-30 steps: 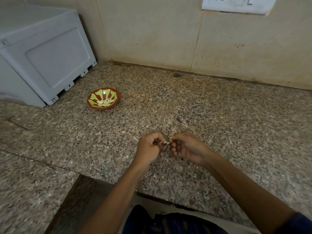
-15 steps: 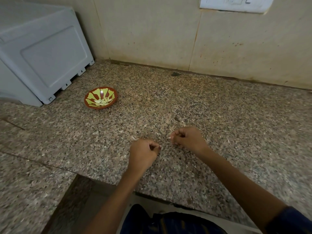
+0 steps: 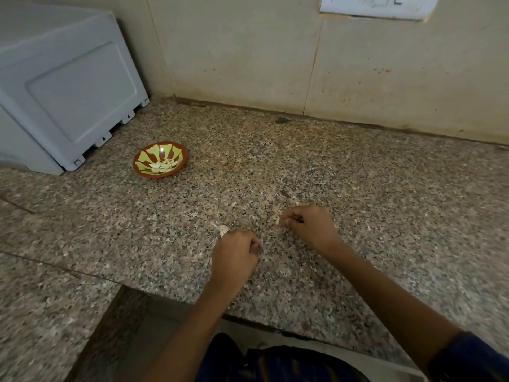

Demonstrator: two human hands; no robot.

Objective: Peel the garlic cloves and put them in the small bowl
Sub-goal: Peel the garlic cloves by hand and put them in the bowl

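Observation:
The small red bowl with a yellow-green pattern [image 3: 176,150] sits at the left back of the granite counter and holds several peeled cloves [image 3: 161,166]. My left hand [image 3: 237,255] is low over the counter's front, fingers curled and thumb pressed to the forefinger as if pinching a garlic clove, which the fingers hide. My right hand [image 3: 311,227] is a little to its right and further back, and its fingertips pinch a pale scrap of garlic skin [image 3: 277,220] just above the counter. A white piece of skin [image 3: 223,230] lies by my left knuckles.
A grey plastic appliance [image 3: 68,86] stands at the back left, close to the bowl. A tiled wall runs along the back, with a white switch plate [image 3: 377,6] at the top. Small skin flakes are scattered on the counter [image 3: 385,202]. The counter's front edge is just under my forearms.
My hands were together on a clove; they have drawn apart. The left one dropped lower and left, the right one moved right and back with the skin scrap.

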